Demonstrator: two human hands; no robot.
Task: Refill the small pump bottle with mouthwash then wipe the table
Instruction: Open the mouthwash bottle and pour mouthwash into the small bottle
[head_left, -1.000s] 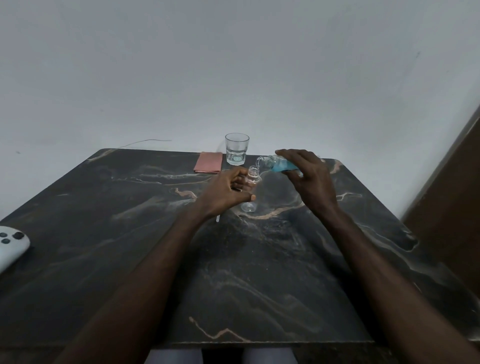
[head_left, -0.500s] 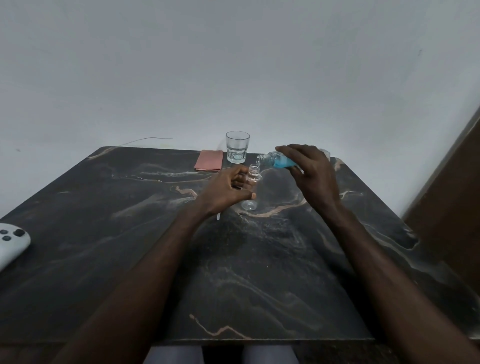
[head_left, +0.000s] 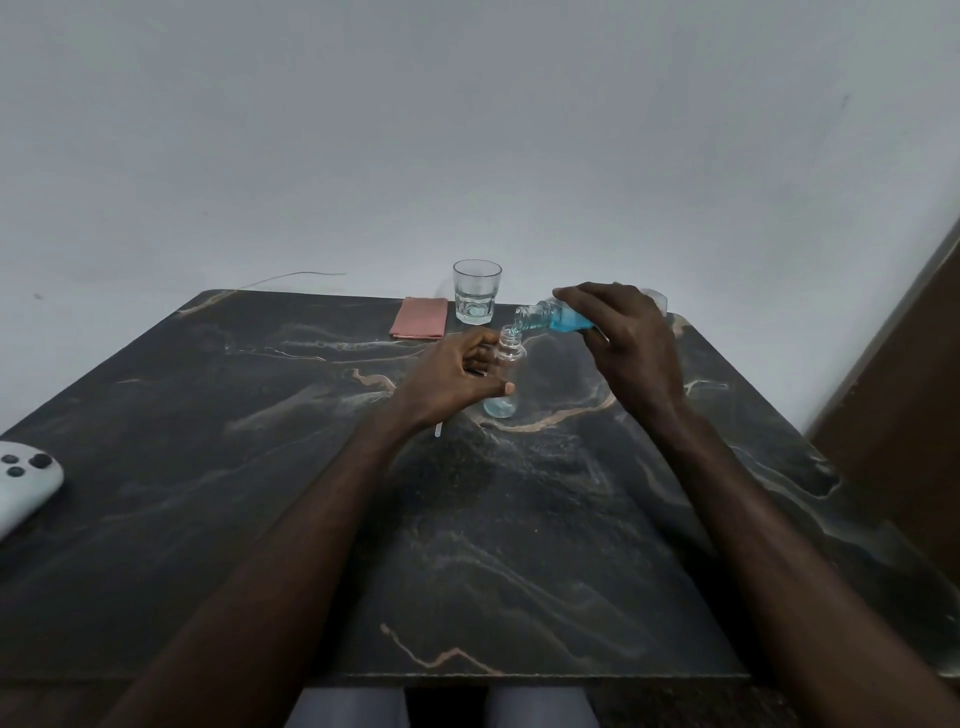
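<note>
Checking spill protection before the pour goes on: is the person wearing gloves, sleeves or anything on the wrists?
No. The left hand and right hand are ungloved, with nothing worn from wrist to the frame's edge: no sleeves, watch or bracelet. No rings or markings show.

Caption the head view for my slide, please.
Right hand tips mouthwash bottle into small pump bottle held by left hand.

I log: small bottle (head_left: 509, 351) stands on the desk (head_left: 519, 545), mouthwash bottle (head_left: 550, 318) tipped over its mouth; glass (head_left: 476, 292) behind, cloth (head_left: 418, 325) left of glass, controller (head_left: 23, 486) far left.
</note>
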